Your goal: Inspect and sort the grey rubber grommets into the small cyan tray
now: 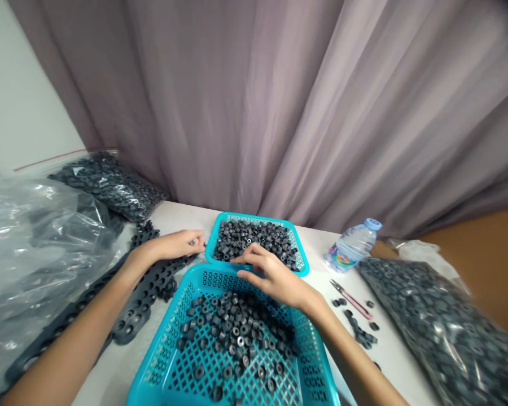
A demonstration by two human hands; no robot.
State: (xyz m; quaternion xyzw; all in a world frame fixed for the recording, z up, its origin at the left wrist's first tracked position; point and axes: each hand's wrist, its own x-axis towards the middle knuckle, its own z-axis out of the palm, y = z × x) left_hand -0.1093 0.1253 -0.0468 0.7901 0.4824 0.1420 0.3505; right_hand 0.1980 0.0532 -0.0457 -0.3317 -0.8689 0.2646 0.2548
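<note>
My left hand (183, 243) is closed, its fingers curled at the left side of the far turquoise basket (303, 256). Something small and grey shows between those fingers, too little to make out. Beneath that hand and forearm lie black perforated strips (139, 301) with rows of round holes. My right hand (267, 274) hovers around the rim where the two baskets meet, thumb and fingers apart, with nothing visible in it. Many small black ring-shaped pieces (254, 239) fill the far basket. The near turquoise basket (152, 361) holds a looser heap of similar pieces (237, 321).
Pink-handled pliers (353, 300) and loose black pieces (362, 335) lie right of the baskets. Behind them stands a water bottle (351, 248). Bags of black pieces lie at right (444, 327) and back left (114, 183). Clear plastic (42, 242) covers the left; a curtain (245, 107) hangs behind.
</note>
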